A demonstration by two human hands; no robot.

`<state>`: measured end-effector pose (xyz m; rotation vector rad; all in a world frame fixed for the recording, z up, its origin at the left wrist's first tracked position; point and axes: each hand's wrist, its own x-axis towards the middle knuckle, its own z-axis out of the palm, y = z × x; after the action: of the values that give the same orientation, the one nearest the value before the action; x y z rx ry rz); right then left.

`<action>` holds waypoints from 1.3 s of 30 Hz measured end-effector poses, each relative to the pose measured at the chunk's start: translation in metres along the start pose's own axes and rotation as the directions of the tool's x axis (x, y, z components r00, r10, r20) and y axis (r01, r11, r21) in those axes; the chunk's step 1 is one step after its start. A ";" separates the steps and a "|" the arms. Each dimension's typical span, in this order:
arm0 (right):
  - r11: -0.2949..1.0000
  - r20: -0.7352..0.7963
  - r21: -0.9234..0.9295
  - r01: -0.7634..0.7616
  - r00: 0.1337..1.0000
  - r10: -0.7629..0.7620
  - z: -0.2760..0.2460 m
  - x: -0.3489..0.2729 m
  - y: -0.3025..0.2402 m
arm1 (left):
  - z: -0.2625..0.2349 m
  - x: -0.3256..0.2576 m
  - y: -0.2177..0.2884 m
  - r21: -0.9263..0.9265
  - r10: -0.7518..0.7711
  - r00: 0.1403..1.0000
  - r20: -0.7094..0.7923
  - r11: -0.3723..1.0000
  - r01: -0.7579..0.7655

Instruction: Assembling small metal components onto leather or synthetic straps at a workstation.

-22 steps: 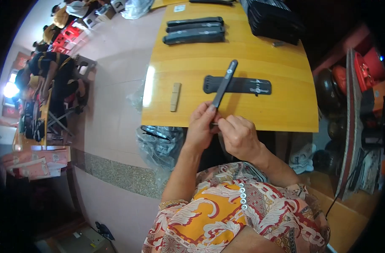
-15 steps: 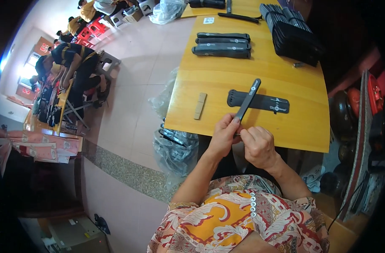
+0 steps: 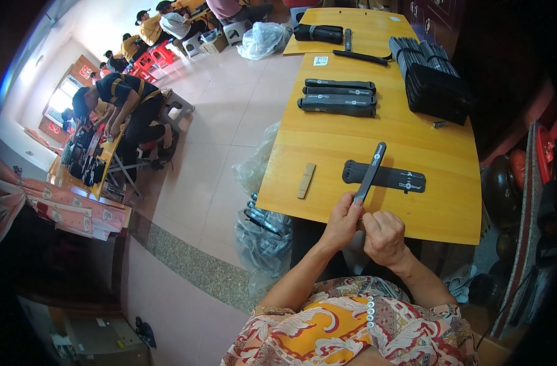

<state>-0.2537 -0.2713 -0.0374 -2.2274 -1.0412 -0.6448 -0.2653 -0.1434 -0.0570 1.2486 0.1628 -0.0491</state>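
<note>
Near the front edge of the yellow table [image 3: 443, 216], my left hand [image 3: 342, 224] pinches the near end of a narrow black strap [image 3: 372, 171] with light printing. The strap tilts up and away from me. My right hand [image 3: 385, 239] is closed in a fist right beside it, at the strap's lower end; what its fingers hold is hidden. Behind the raised strap, a flat pile of similar black straps [image 3: 406, 180] lies crosswise, its left end showing several rounded tips. A small tan strip [image 3: 306, 180] lies to the left.
Stacks of black straps [image 3: 338, 105] lie farther back. Banded black bundles [image 3: 437, 91] stand at the back right, near a small metallic piece [image 3: 439, 124]. Plastic bags [image 3: 263, 235] hang or rest by the table's left side. A person [image 3: 123, 97] works at another table.
The view has shifted, so table and hands sit lower and farther right in the picture. My hands keep nearly the same pose on the strap.
</note>
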 end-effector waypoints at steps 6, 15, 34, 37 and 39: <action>0.999 0.041 0.015 -0.041 0.998 0.040 -0.004 0.001 -0.002 | -0.001 0.002 -0.005 0.024 -0.016 1.000 0.026 1.000 0.016; 0.982 -0.059 0.010 -0.187 0.981 0.188 0.009 -0.003 -0.011 | 0.003 0.002 -0.007 0.183 0.128 0.989 -0.068 0.976 -0.114; 0.956 -0.091 0.111 -0.272 0.955 0.282 0.011 -0.011 -0.012 | 0.005 -0.002 -0.018 0.425 0.305 0.950 -0.066 0.870 -0.249; 0.985 -0.054 0.102 -0.138 0.988 0.144 0.002 -0.004 0.002 | -0.002 0.003 -0.021 0.371 0.255 0.966 -0.036 0.901 -0.224; 0.998 0.010 0.056 -0.017 1.000 0.017 -0.005 0.001 0.010 | -0.003 0.005 -0.019 0.427 0.259 0.966 -0.001 0.874 -0.234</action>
<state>-0.2465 -0.2794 -0.0361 -2.1904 -1.0312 -0.5917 -0.2631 -0.1460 -0.0764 1.7006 0.0404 0.1836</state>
